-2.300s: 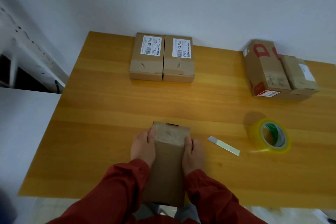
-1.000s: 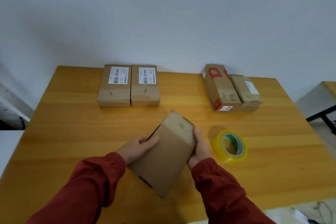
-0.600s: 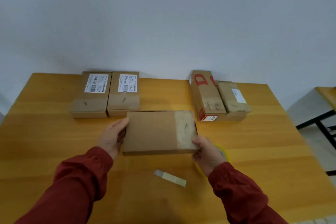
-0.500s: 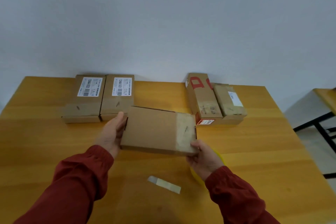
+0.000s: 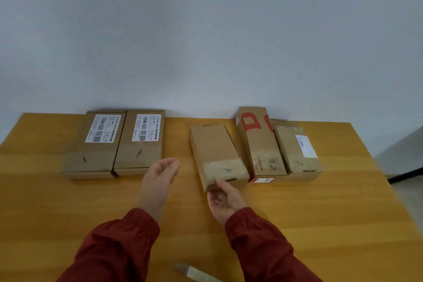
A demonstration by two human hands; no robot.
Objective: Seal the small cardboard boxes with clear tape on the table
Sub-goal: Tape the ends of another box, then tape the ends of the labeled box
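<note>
Plain box [image 5: 215, 151] flat on table [image 5: 320, 224], both hands slack.
Right hand [image 5: 225, 201] loose-fingered, thumb at the box's near corner, seemingly touching only (blurred). Left hand [image 5: 160, 178] spread in air, holding nothing. Box lies just beside the red-printed box [image 5: 258, 142].

Your left hand [image 5: 160, 178] hangs out in front, edge-on, palm turned to the right, fingers loose and gently curved, gripping nothing. Your right hand [image 5: 225, 200] sits nearer to you, palm turned up and to the left, thumb stretched forward, fingers loosely curled. Both forearms reach forward in red sleeves [image 5: 119, 247], hands apart.
</note>
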